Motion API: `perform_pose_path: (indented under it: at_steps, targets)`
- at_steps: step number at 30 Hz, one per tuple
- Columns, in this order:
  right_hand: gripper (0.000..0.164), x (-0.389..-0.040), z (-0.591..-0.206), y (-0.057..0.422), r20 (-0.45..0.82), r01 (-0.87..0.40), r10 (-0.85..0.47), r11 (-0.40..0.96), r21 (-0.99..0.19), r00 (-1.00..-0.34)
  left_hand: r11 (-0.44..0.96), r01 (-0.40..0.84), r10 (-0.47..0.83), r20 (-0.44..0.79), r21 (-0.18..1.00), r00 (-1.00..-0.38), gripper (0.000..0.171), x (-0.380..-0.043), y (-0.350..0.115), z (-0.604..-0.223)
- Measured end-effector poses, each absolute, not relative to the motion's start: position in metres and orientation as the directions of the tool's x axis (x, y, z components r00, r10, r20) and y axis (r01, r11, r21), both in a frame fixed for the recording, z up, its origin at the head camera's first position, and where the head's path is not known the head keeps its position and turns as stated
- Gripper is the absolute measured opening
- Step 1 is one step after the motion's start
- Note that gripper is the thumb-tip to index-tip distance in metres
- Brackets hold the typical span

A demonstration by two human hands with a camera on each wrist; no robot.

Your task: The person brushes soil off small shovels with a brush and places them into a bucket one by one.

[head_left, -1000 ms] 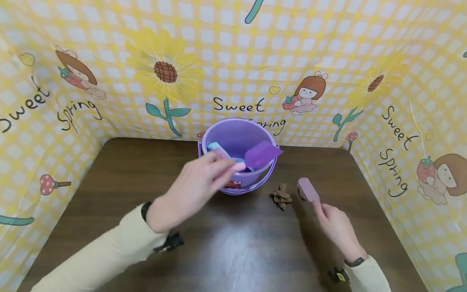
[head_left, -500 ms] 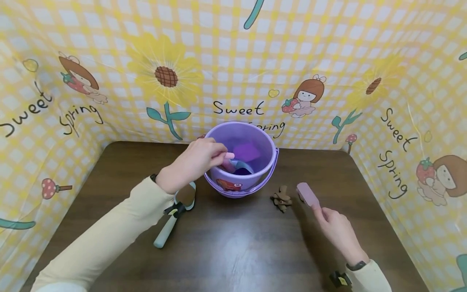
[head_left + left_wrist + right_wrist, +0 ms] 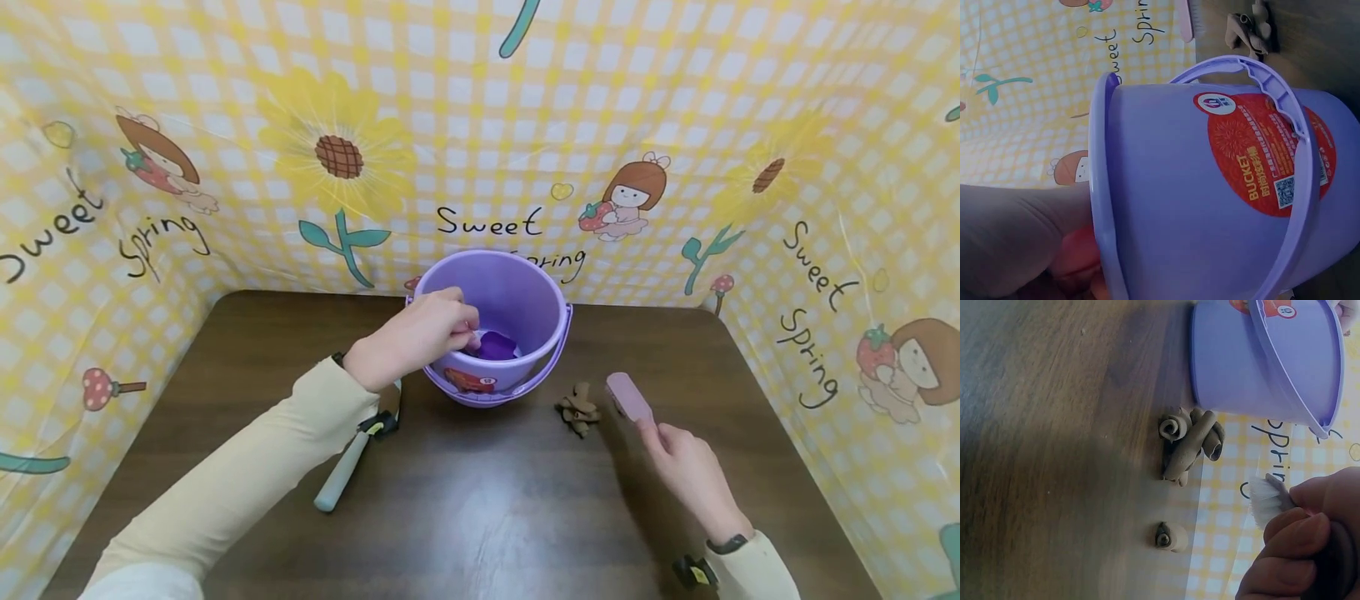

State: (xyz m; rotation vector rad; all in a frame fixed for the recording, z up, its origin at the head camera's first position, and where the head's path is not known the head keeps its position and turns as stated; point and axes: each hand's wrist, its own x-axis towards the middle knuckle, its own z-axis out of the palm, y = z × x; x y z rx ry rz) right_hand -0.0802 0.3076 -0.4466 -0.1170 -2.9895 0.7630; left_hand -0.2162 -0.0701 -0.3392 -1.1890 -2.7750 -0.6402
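A purple bucket (image 3: 517,287) stands at the back middle of the table. My left hand (image 3: 420,333) reaches over its near-left rim and pinches the pink handle of a purple toy shovel (image 3: 497,345), whose blade lies low inside. In the left wrist view the bucket's wall hides the fingertips' work. At the right, my right hand (image 3: 693,475) grips the handle of a pink brush (image 3: 630,398); its white bristles (image 3: 1265,503) show in the right wrist view. Left of the brush lies a small pile of brown curled rolls (image 3: 578,408).
A pale green tool (image 3: 341,479) with a ring-shaped head lies left of the bucket, partly behind the left wrist. A single brown roll (image 3: 1171,537) sits apart from the pile. Yellow checked cloth (image 3: 480,125) walls the table's back and sides.
My left hand has moved left and down into the bucket with the shovel, whose blade is now lower inside. The green tool has come into view. My right hand stays nearly still with the brush.
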Motion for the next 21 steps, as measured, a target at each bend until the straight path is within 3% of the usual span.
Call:
perform_pose_path:
  at_steps: [5,21]
  targets:
    - [0.051,-0.081,-0.448,0.308,0.056,0.046,0.083,0.878,-0.476,-0.995,0.668,0.641,0.616,0.203,0.378,-0.761,0.011,-0.215,-0.067,-0.340]
    - [0.050,-0.081,-0.446,0.303,0.041,0.035,0.061,0.879,-0.475,-0.997,0.715,0.591,0.550,0.221,0.374,-0.805,0.010,-0.205,-0.072,-0.339]
